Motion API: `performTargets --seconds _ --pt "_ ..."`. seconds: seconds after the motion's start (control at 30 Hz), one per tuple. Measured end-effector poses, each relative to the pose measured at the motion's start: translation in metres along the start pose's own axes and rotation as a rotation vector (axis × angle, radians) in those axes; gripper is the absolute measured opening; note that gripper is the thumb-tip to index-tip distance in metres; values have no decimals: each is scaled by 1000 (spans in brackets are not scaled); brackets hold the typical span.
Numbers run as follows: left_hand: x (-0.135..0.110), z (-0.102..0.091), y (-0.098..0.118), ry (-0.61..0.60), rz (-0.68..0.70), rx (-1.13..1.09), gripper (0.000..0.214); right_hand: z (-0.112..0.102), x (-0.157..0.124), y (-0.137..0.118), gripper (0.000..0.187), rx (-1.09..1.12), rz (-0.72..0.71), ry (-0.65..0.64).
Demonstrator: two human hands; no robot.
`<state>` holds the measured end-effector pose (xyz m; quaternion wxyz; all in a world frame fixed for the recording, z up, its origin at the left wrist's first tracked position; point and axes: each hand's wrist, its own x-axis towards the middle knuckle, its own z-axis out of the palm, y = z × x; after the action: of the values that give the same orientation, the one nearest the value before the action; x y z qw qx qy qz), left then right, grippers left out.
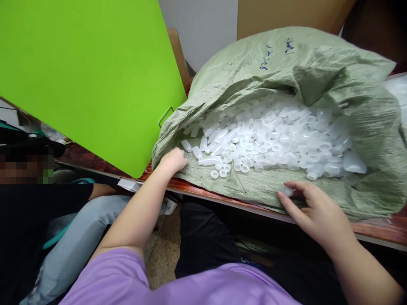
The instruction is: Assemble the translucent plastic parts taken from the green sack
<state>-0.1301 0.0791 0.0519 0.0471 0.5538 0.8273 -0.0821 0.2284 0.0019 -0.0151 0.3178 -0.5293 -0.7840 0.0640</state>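
Observation:
A large green woven sack [286,63] lies open on its side on a wooden table edge [381,228], spilling several small translucent white plastic caps [270,135]. My left hand [173,161] is closed on the sack's left rim near the mouth. My right hand [313,209] rests on the sack's lower lip, its fingertips pinched on one translucent cap [286,190]. Both arms reach up from a purple sleeve at the bottom.
A big bright green board [85,72] leans at the left, against the sack's side. A seated person in dark top and light jeans [73,237] is at lower left. A cardboard box [286,15] stands behind the sack. Tiled floor shows below the table.

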Motion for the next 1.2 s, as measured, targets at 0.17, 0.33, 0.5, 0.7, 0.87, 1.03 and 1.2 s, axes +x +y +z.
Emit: performTargets --seconds 0.17,0.33,0.5,0.7,0.87,1.03,1.2 --pt "13 -6 -13 181 139 27 51 1 1 -2 30 -13 -17 -13" --pt "49 -9 -14 95 474 176 60 2 -1 0 30 -33 5 -21" --pt "55 -16 -17 20 499 234 36 2 -2 0 30 -46 -7 -10" --pt "33 -13 -23 174 821 196 35 3 0 -2 29 -72 -33 -11" --pt "35 -5 -9 144 1010 229 32 5 -1 -2 30 -80 -31 -14" --pt "28 -11 3 14 877 146 54 3 0 -4 28 -67 -37 -17" --pt "22 -16 9 -87 860 129 66 3 0 -6 26 -46 -20 -10"
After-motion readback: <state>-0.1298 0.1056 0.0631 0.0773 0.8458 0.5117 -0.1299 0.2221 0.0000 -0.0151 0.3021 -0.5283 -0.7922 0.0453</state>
